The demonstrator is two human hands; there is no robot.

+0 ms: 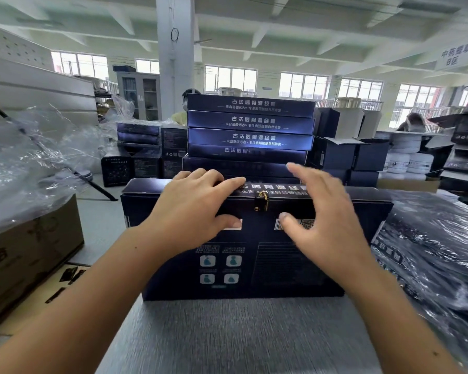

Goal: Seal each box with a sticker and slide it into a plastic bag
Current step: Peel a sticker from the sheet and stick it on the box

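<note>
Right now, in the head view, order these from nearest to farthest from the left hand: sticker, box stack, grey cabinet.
From the left hand:
1. sticker, just right of its fingertips, on the box top edge.
2. box stack, straight behind.
3. cabinet, far back, left of the pillar.

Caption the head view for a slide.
Left hand rests on a dark blue box beside its black-and-gold seal sticker; right hand spread open alongside, stacked boxes behind.
</note>
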